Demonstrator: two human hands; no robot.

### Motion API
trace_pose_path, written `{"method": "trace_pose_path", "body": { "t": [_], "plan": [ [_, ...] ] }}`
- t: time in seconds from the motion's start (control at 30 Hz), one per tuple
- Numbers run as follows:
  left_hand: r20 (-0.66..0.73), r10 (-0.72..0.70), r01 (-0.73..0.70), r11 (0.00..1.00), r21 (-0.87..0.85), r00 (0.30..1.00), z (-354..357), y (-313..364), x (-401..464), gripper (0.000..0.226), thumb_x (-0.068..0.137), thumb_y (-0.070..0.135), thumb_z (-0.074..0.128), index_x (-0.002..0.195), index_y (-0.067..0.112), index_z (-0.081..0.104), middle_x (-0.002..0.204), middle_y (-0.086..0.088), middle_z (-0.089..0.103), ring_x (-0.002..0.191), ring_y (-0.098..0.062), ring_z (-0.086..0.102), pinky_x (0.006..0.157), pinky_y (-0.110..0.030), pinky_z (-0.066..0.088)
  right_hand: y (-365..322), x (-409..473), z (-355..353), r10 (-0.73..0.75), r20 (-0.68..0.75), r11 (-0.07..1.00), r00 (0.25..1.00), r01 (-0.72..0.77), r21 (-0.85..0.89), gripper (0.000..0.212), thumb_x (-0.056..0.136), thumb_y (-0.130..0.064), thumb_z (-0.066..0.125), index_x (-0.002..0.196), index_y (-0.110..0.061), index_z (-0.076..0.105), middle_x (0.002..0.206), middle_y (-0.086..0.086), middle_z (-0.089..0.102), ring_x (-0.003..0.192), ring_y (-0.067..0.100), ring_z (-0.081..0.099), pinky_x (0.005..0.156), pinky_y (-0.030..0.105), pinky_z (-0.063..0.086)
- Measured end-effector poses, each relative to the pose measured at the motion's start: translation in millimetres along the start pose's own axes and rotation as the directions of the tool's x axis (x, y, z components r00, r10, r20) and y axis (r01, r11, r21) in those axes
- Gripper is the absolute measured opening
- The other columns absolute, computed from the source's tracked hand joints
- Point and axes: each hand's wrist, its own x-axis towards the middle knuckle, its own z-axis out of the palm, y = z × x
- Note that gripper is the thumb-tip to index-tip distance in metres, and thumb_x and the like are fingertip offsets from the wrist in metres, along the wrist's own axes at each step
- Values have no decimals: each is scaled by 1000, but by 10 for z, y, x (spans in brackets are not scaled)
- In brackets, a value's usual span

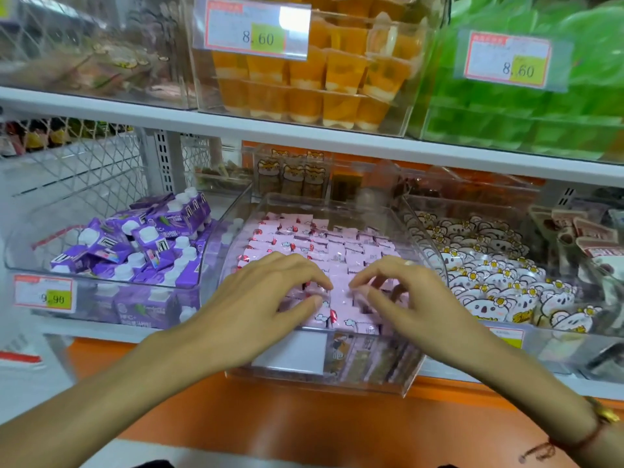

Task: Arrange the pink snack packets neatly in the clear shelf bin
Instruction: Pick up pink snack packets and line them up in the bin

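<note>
From the head view, we are looking down at a store shelf where a clear shelf bin (418,228) is sitting in the middle of the lower row, pulled a little forward over the orange shelf edge (304,410). The pink snack packets (337,244) are lying inside it in rough rows, filling the floor of the bin from back to front.

We are seeing both hands reaching into the front of the bin. The left hand (256,298) is resting on the packets with its fingers bent and its fingertips (324,283) pressing down among them. The right hand (415,295) is mirroring it just beside, its fingers curled with the tips (354,285) pinching at packets near the middle; a ring is showing on one finger. The two sets of fingertips are nearly meeting. We cannot tell for sure whether either hand is actually lifting a packet.

To the left, a bin of purple drink cartons (141,241) is standing beside ours; to the right, white bear-print packets (489,275) are filling another. Above, orange jelly cups (324,79) and green packs (526,116) are sitting behind price tags (258,28).
</note>
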Motion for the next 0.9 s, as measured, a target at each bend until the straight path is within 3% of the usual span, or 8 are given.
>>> {"method": "trace_pose_path", "body": {
  "t": [0.07,0.13,0.3,0.43,0.57,0.67,0.8,0.9],
  "plan": [
    [100,48,-48,999,-6,994,-8,-6,-3,26,95,47,44,118,43,56,119,28,51,115,7,41,96,-24,38,4,144,-25,43,-10,996,999,-44,-78,10,90,-22,60,91,-29,67,88,-10,67,77,1,58,69,25,49],
    [221,92,-104,993,46,971,9,-17,-16,36,95,53,35,128,46,50,127,30,45,119,12,34,100,-15,30,-7,248,-10,79,133,987,988,-59,-148,11,88,-32,63,93,-28,71,85,-10,66,74,2,57,71,26,48],
    [278,69,-84,996,41,958,-10,-46,-19,39,94,56,34,131,48,45,123,29,49,114,11,38,97,-18,34,12,302,77,111,191,964,975,-58,-261,18,82,-38,69,96,-27,72,82,-17,53,74,0,46,68,20,38],
    [177,-26,34,998,-43,984,58,-5,-10,33,90,61,38,115,50,56,107,25,59,102,8,45,90,-25,41,14,334,68,178,234,975,956,-139,-174,12,81,-36,71,87,-27,66,77,-15,51,66,-2,45,55,12,35],
    [62,-146,153,979,-135,987,158,80,41,24,85,58,49,93,44,66,92,21,62,92,-1,54,80,-36,48,-9,329,91,146,193,942,970,-77,-326,26,82,-41,69,100,-23,67,86,-11,55,76,7,48,64,22,34],
    [10,-183,182,976,-119,983,200,98,66,17,82,56,54,82,43,66,90,22,62,91,2,54,78,-34,48,-2,318,96,125,187,959,974,-71,-273,17,80,-39,71,91,-26,66,86,-11,57,78,7,49,66,23,36],
    [-43,-210,204,973,-106,977,223,67,55,24,77,60,57,86,39,65,96,23,61,94,4,51,80,-27,46,22,270,100,89,119,991,989,-76,-111,16,77,-32,76,68,-32,62,68,-14,58,63,-5,52,55,12,34],
    [-55,-249,251,967,31,967,225,26,53,42,74,70,51,100,40,62,108,27,58,101,4,50,80,-22,41,21,217,129,11,139,982,990,15,-186,13,86,-35,66,77,-31,58,62,-15,54,61,0,51,55,16,35]
  ]
}}
